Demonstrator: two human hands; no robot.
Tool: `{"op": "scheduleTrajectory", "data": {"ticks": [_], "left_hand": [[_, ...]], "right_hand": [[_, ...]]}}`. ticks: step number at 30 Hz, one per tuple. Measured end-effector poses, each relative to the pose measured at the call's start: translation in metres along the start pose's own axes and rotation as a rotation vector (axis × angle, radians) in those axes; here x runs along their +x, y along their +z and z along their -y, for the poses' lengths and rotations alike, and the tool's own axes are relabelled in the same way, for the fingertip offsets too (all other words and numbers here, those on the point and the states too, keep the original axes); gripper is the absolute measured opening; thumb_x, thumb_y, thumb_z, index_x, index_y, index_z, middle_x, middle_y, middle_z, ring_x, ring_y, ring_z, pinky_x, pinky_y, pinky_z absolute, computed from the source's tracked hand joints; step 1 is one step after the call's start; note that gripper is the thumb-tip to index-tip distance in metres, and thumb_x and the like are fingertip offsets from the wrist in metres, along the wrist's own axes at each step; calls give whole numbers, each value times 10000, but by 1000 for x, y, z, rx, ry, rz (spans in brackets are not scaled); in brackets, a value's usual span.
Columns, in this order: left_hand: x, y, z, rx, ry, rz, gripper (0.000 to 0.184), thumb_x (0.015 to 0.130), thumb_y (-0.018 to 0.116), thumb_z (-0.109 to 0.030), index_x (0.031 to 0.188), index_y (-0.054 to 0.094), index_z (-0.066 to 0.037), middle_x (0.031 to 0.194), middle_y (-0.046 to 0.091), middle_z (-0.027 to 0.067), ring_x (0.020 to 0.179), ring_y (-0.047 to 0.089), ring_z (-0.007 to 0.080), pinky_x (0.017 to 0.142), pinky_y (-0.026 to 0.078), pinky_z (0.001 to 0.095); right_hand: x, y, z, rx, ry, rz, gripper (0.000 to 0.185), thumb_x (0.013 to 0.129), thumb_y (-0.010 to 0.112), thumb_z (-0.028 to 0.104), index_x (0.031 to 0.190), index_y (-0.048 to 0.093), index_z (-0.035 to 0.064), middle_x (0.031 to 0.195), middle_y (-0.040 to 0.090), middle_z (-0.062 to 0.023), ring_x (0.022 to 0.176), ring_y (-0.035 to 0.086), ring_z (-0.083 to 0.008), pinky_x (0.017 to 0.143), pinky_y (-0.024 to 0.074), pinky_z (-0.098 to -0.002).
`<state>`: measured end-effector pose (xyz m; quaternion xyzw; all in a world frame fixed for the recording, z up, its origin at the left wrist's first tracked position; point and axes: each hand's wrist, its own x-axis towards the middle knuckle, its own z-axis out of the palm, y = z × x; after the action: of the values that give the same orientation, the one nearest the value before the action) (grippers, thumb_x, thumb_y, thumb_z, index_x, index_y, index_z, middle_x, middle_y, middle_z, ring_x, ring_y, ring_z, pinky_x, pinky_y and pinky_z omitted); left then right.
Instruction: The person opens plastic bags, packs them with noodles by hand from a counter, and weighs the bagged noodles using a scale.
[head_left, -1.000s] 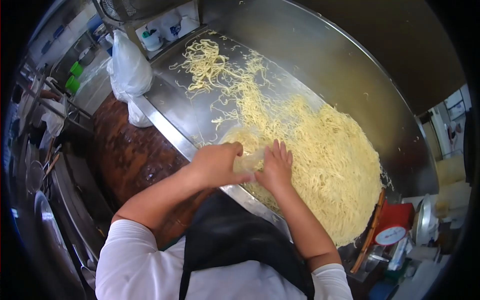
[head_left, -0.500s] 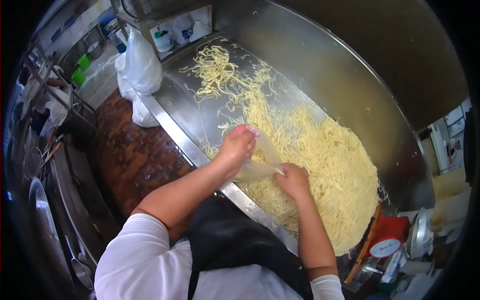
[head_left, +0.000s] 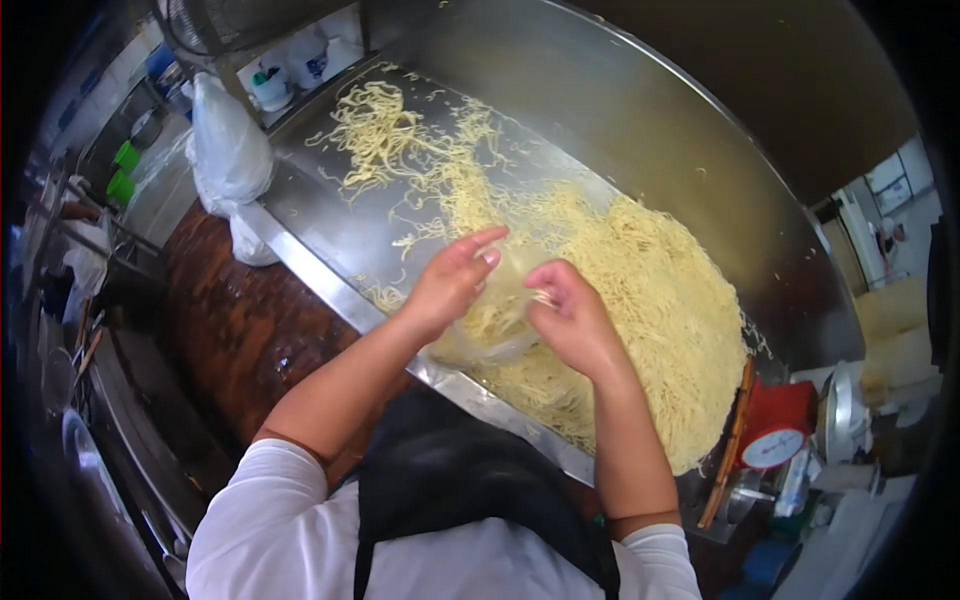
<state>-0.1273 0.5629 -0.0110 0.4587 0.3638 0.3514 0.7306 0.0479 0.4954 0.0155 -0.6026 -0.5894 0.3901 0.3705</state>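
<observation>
A clear plastic bag (head_left: 502,350) is spread between my two hands, its mouth partly open, above a big heap of yellow noodles (head_left: 660,320). My left hand (head_left: 452,288) has the bag's left side, its index finger stretched out and its thumb bent against the film. On the other side my right hand (head_left: 572,318) pinches the bag's rim between curled fingers and thumb. Noodles show through the thin film, so I cannot tell whether any are inside it. The heap lies in a wide steel trough (head_left: 340,215), thinning to loose strands at the far left.
Filled white plastic bags (head_left: 232,150) hang at the trough's left corner. A red dial scale (head_left: 778,425) stands to the right, beside a wooden stick (head_left: 728,445). Brown tiled floor (head_left: 250,310) lies left of the steel rim. Green containers (head_left: 122,172) stand far left.
My hands have spread the bag from a flat, folded shape into a wider, opened one. My right hand has risen and turned. The view has shifted slightly to the right.
</observation>
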Motion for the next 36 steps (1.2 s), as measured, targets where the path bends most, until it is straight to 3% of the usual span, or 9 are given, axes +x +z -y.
{"op": "scheduleTrajectory", "data": {"ticks": [6, 12, 17, 20, 23, 26, 30, 33, 36], "left_hand": [[0, -1, 16, 83, -291, 229, 337, 956, 512, -376, 903, 623, -62, 613, 443, -67, 502, 355, 46, 444, 264, 222], [-2, -11, 26, 347, 3, 42, 397, 885, 627, -303, 568, 492, -106, 539, 418, -84, 506, 353, 32, 441, 276, 253], [-9, -23, 17, 469, 48, 73, 363, 855, 652, -215, 561, 473, -99, 541, 411, -89, 516, 351, 31, 458, 300, 256], [-9, -32, 13, 406, 113, 40, 253, 863, 640, -169, 660, 513, -87, 596, 460, -84, 547, 384, 25, 480, 310, 234], [-11, -38, 13, 207, 196, -10, 112, 876, 620, -135, 803, 573, -65, 665, 529, -62, 596, 451, 30, 528, 363, 218], [-14, -40, 4, 98, 150, -31, 79, 888, 594, -112, 928, 609, -45, 763, 596, -27, 669, 528, 50, 609, 434, 219], [-26, -29, -12, 73, 57, 20, 125, 906, 567, -109, 983, 616, -25, 903, 634, 10, 780, 581, 75, 714, 478, 238], [-26, -20, 2, 139, 265, 49, 144, 902, 578, -128, 989, 615, -19, 791, 611, -20, 711, 576, 89, 637, 474, 253], [-47, -33, -3, 546, 187, 131, 170, 840, 615, -122, 980, 610, -27, 834, 635, 26, 774, 578, 96, 665, 467, 274]], "right_hand": [[12, 11, -10, 271, -57, 55, 143, 833, 608, 95, 916, 518, 21, 803, 576, -43, 717, 541, -105, 622, 448, -283], [4, -2, -10, 181, 183, -18, 288, 903, 628, 254, 730, 536, 42, 594, 504, 22, 565, 441, -62, 527, 374, -251], [-4, -20, -27, 93, 100, -237, 360, 912, 614, 306, 671, 545, 48, 564, 459, 47, 538, 367, -63, 498, 326, -255], [-6, -45, -45, -1, 312, -347, 283, 873, 655, 312, 798, 622, 41, 771, 626, -50, 686, 550, -145, 626, 446, -282], [-18, -61, -68, -867, -27, -431, 329, 811, 706, 313, 997, 654, 46, 1169, 604, -189, 1082, 575, -287, 903, 459, -370], [-15, -56, -32, -589, 76, -316, 455, 774, 724, 313, 1136, 627, 54, 1383, 424, -246, 1321, 377, -347, 1079, 321, -414], [-7, -8, 7, -528, -250, -195, 421, 786, 694, 274, 1128, 619, 40, 1253, 543, -232, 1204, 494, -372, 1003, 402, -414], [3, 8, 13, -608, 182, 46, 328, 797, 665, 191, 1087, 627, 43, 1116, 620, -218, 1045, 592, -390, 887, 473, -417], [11, 13, -72, -273, 2, -110, 242, 805, 598, 72, 1045, 631, 58, 951, 672, -137, 771, 650, -299, 682, 515, -370]]}}
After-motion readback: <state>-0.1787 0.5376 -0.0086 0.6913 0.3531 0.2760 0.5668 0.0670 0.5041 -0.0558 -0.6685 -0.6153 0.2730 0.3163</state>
